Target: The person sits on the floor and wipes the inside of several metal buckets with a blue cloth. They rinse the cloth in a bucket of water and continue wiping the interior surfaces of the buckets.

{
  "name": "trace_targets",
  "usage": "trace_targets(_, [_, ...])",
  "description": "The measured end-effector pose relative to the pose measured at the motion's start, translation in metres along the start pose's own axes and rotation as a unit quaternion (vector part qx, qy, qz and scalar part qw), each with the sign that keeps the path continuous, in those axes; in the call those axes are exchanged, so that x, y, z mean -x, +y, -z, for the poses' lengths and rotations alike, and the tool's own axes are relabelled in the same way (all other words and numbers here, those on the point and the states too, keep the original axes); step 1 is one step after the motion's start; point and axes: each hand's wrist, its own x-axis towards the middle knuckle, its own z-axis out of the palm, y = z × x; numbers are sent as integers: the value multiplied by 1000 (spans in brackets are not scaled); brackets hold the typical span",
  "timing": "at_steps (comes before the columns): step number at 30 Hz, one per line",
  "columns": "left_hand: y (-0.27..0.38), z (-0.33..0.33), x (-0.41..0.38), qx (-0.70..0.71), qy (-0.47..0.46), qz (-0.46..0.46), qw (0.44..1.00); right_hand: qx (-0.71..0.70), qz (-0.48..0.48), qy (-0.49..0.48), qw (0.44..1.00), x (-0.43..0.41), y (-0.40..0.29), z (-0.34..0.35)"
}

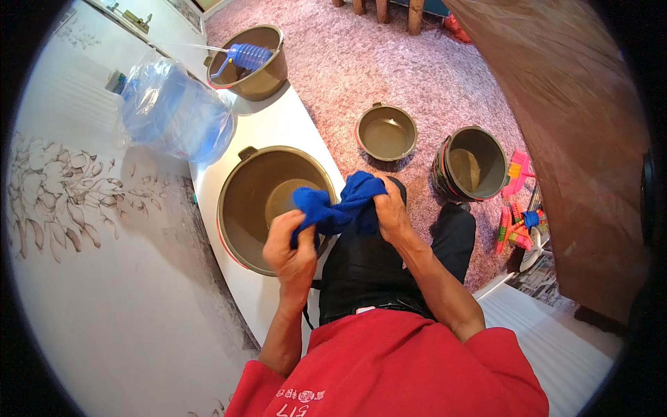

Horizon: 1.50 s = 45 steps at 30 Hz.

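A blue cloth (333, 211) is stretched between my two hands in a loose twist. My left hand (291, 245) grips one end, over the near right part of a large grey-brown plastic bucket (225, 213). The other end is in my right hand (391, 211), above my knee and just right of the bucket's rim. That bucket stands on a white bench (266, 122) at my left. Its bottom looks wet or shiny, though I cannot tell how much water it holds.
A second bucket (266, 86) on the bench holds a blue hand water pump (249, 56). Beside it lies a plastic-wrapped water bottle (174, 112). A small basin (386, 133), stacked buckets (477, 164) and colourful brushes (513, 229) are on the pink carpet (333, 68). A brown sheet (573, 130) hangs at right.
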Motion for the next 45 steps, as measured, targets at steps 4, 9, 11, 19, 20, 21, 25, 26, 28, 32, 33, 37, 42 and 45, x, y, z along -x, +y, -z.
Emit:
trace_targets(4, [-28,-23,16,-81,-76,-7,994,-16,-60,1,998,-5,9,-6])
trace_targets(9, [-37,-32,37,-139,-51,-28,989,195,-23,-15,980,8,24,-15])
trace_targets(11, [-40,-31,36,-134,-74,4,988,238,-42,-24,970,0,10,-26])
trace_targets(19, [-47,-33,35,-141,-92,8,986,270,-26,-15,962,-63,28,-26])
trace_targets(20, [-48,-34,35,-143,-87,5,986,261,-31,-19,965,-60,31,-27])
trace_targets(21, [-49,-34,37,-145,-82,5,986,253,-39,-25,966,-51,31,-31])
trace_targets(25, [-47,-33,39,-152,-85,30,984,271,-57,-29,961,-14,29,-35])
trace_targets(26, [-46,-32,39,-151,-90,31,984,254,-96,-30,962,-12,31,-32])
trace_targets(28, [-46,-31,40,-151,-98,23,983,274,-76,-40,958,-13,35,-26])
trace_targets(32, [-49,-28,43,-152,-104,5,983,325,-22,-25,945,-31,28,-30])
trace_targets(33, [-48,-28,41,-152,-102,0,983,306,-49,-14,951,-40,24,-34])
trace_targets(37, [-44,-25,42,-152,-127,18,980,280,-48,-37,958,-48,31,-32])
trace_targets(42, [-43,-19,43,-141,-138,16,980,254,-53,-24,965,-16,35,-22])
trace_targets(45, [-46,-18,45,-142,-165,1,976,217,-54,-2,975,-1,44,-16])
